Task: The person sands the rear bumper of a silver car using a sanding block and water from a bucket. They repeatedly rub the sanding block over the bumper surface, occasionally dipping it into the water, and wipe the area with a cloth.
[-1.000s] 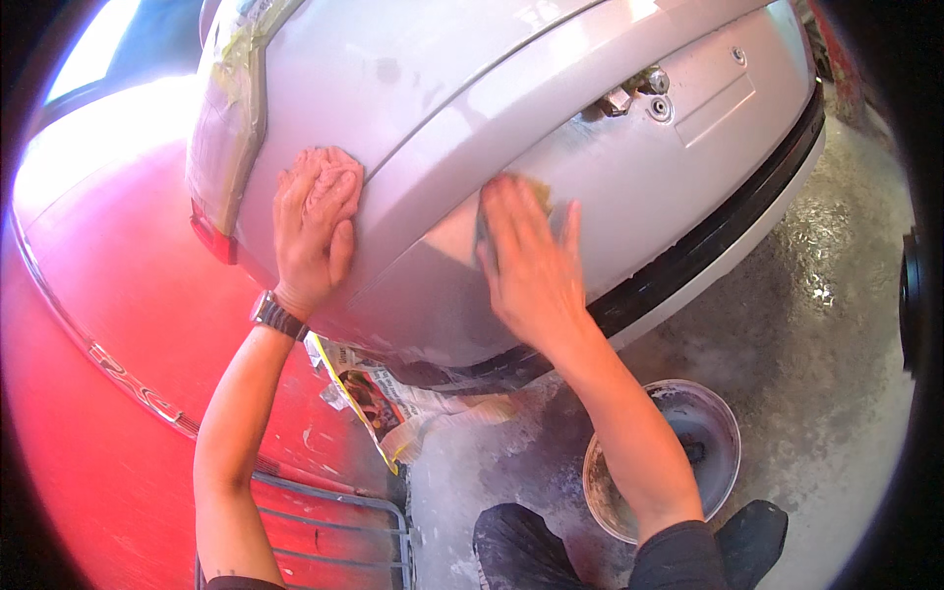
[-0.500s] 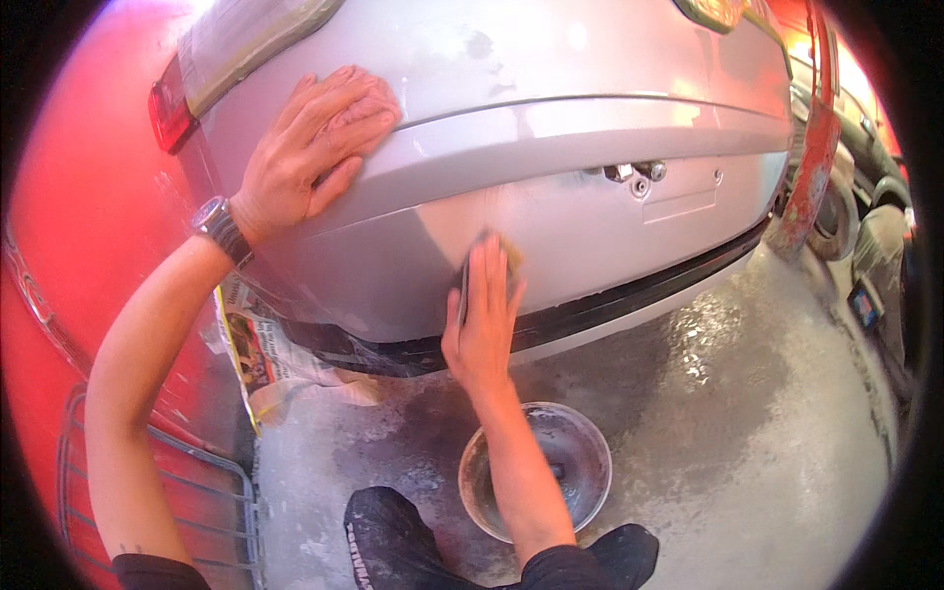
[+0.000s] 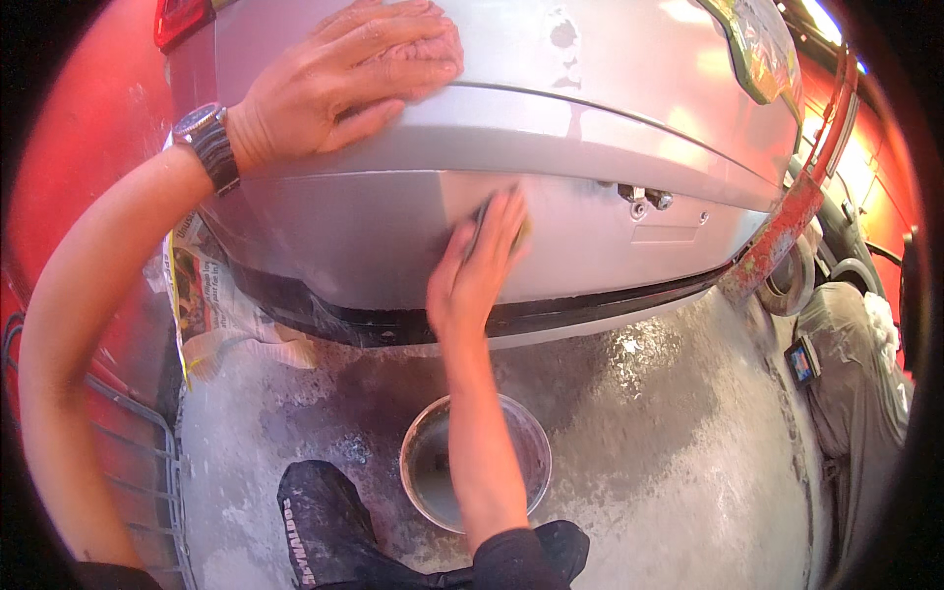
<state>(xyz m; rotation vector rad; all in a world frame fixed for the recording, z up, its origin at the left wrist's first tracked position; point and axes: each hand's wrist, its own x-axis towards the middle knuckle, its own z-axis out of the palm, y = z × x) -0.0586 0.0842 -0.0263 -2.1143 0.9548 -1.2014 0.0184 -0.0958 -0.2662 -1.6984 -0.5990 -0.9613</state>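
Note:
A silver-grey car bumper [image 3: 334, 226] spans the view in front of me, with a lighter, matte patch at its middle. My left hand [image 3: 305, 93] lies spread on the upper bodywork, its fingers over a crumpled pink cloth [image 3: 430, 49] pressed against the car. A watch [image 3: 208, 143] is on that wrist. Lower down, my right hand [image 3: 472, 265] grips a flat sanding pad [image 3: 481, 218] against the panel, just below the bumper's crease. Only the pad's dark edge and a yellowish side show past the fingers.
Under my right forearm a round metal basin [image 3: 544, 442] sits on the wet concrete floor [image 3: 659, 442]. Newspaper [image 3: 211, 295] and a metal rack [image 3: 147, 423] are at left. A rusty red post [image 3: 782, 231] and a draped cover [image 3: 846, 364] stand at right.
The head view has shifted, so the car and floor sit differently in it. My right hand has slid the pad upward, nearer the crease. The left hand stays on the cloth.

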